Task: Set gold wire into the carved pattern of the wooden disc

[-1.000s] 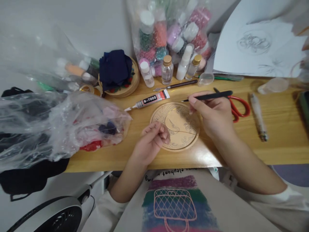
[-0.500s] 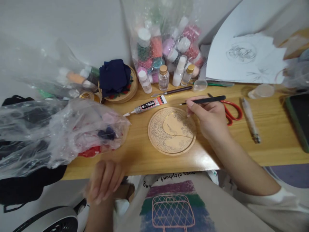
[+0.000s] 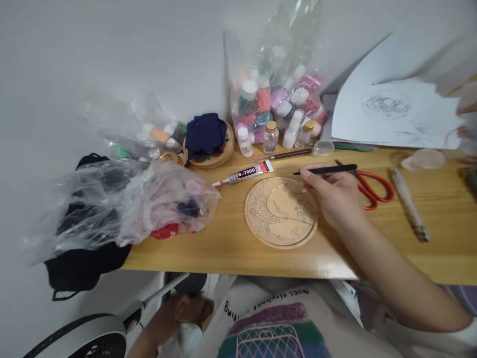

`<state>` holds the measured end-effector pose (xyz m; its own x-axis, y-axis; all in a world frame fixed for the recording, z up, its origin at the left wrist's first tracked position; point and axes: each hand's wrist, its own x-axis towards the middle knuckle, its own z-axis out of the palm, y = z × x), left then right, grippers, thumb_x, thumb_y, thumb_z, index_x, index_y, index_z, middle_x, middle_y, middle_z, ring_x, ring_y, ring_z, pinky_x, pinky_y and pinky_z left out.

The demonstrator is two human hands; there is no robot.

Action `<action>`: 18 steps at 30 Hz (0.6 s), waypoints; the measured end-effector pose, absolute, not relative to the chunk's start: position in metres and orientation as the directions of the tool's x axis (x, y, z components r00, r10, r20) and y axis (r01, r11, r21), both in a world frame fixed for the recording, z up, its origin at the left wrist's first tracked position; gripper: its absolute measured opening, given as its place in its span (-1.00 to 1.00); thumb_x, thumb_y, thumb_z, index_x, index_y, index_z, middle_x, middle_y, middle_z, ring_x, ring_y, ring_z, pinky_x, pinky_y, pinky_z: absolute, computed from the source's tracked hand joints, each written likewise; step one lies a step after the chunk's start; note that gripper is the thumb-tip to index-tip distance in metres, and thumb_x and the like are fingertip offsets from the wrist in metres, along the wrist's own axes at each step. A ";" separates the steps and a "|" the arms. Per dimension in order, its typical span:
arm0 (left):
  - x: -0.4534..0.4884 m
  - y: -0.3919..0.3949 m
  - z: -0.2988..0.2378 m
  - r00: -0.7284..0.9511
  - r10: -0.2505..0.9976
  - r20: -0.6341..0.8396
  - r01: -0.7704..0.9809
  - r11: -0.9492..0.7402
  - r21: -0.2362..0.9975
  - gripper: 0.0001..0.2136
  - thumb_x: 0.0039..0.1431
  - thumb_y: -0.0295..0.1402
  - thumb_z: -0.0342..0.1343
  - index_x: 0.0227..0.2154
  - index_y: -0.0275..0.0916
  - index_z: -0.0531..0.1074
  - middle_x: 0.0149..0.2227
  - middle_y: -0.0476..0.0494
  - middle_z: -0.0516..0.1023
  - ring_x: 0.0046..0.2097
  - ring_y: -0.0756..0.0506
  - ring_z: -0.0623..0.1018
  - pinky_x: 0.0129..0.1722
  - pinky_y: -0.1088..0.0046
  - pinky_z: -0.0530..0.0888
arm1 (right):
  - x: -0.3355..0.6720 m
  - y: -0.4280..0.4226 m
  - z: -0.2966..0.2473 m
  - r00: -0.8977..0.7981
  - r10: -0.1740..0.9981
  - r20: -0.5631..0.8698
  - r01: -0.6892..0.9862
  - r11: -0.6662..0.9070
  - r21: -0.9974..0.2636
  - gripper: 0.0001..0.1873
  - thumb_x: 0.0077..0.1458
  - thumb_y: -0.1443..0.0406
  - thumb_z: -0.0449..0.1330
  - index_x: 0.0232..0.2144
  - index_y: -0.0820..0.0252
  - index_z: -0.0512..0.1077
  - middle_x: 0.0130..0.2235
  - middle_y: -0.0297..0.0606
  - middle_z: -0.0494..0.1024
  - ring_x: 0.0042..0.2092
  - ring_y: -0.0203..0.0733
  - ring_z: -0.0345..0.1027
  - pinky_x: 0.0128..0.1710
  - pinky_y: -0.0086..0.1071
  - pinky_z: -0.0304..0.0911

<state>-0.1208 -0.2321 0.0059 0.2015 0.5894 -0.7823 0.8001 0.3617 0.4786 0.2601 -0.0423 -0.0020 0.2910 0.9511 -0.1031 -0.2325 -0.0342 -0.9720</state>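
Note:
A round wooden disc (image 3: 281, 212) with a line drawing of a crane lies on the wooden table (image 3: 231, 248). My right hand (image 3: 333, 196) rests at the disc's right edge, fingers closed on black tweezers (image 3: 328, 169) that point left. My left hand (image 3: 179, 315) is down below the table's front edge, blurred, beside a brownish object and a white thing that I cannot make out. A tube of B-7000 glue (image 3: 248, 173) lies just behind the disc.
Red-handled scissors (image 3: 372, 189) and a slim tool (image 3: 410, 206) lie to the right. Small bottles (image 3: 270, 136) and a bag of bead jars (image 3: 278, 99) stand at the back. Plastic bags (image 3: 149, 199) cover the left end. Sketch paper (image 3: 395, 112) leans at the right. A fan (image 3: 78, 340) sits below.
My left hand left the disc and dropped below the table's front edge. My right hand kept the tweezers by the disc. The view shifted, so everything sits further right and lower.

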 end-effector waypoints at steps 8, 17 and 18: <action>-0.026 -0.123 0.050 0.442 0.895 -0.062 0.802 -0.363 0.475 -0.69 0.41 -0.12 -0.09 -0.11 -0.16 0.49 -0.09 -0.15 0.58 0.00 -0.18 0.54 0.03 0.19 0.47 | 0.261 -0.038 0.000 0.323 0.942 -0.095 -0.241 -0.015 -0.970 -0.80 -0.22 0.22 0.40 -0.50 0.14 0.50 -0.60 -0.42 0.46 -0.57 -0.31 0.28 -0.53 -0.37 0.30; 0.069 -0.039 -0.010 0.779 0.601 0.181 0.551 -0.793 0.260 -0.44 0.34 -0.07 0.04 0.21 -0.43 0.26 0.27 -0.46 0.30 0.35 -0.35 0.21 0.31 -0.07 0.21 | 0.265 -0.036 0.003 0.304 0.945 -0.120 -0.237 -0.047 -0.970 -0.88 -0.15 0.30 0.31 -0.44 0.15 0.51 -0.58 -0.42 0.50 -0.55 -0.32 0.35 -0.48 -0.39 0.34; 0.070 -0.038 -0.011 0.772 0.610 0.177 0.558 -0.785 0.269 -0.42 0.33 -0.07 0.05 0.22 -0.43 0.24 0.28 -0.47 0.28 0.36 -0.37 0.19 0.31 -0.08 0.19 | 0.265 -0.036 0.003 0.296 0.947 -0.127 -0.238 -0.056 -0.970 -0.88 -0.14 0.31 0.31 -0.43 0.15 0.52 -0.58 -0.41 0.50 -0.55 -0.32 0.36 -0.49 -0.40 0.33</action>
